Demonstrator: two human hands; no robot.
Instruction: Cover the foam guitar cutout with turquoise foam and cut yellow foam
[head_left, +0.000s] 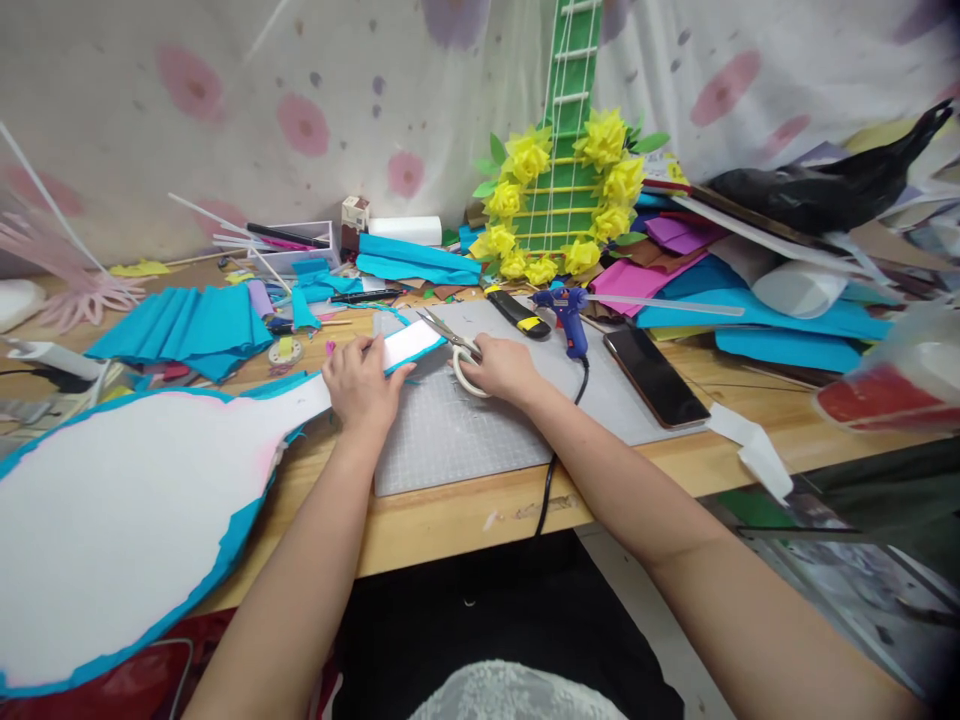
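My left hand point(364, 385) grips the narrow neck of a white guitar-shaped cutout point(127, 500), its fingers closed over the strip. Blue crepe paper lines the cutout's edge, and its wide body lies at the left, partly past the table edge. My right hand point(504, 368) holds scissors point(466, 375) with off-white handles by the loops. The blades point left, close to the blue-edged tip of the neck; whether they touch it I cannot tell. Below both hands is a grey cutting mat point(450, 455).
Behind the mat lie a yellow-black utility knife point(517, 312) and a blue glue gun point(568, 312), its cord crossing the front edge. A phone point(655, 376) rests at right. A green guitar with yellow flowers point(529, 152) stands at the back. Blue crepe paper point(187, 330) lies at left.
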